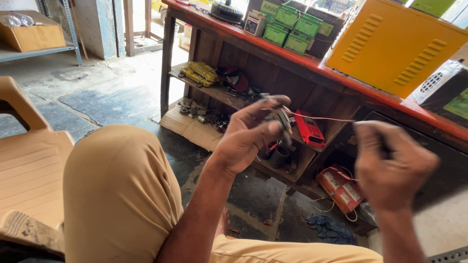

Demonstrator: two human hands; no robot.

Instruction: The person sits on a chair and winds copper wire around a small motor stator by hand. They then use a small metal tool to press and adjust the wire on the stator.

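Where left hand [248,134] pinches, perhaps wire [321,118]

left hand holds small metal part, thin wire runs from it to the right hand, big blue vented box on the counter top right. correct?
Not quite. The head view shows the vented box on the counter is yellow-orange, not blue. The rest holds: the left hand grips a small metal part, and a thin wire runs from it toward the right hand.
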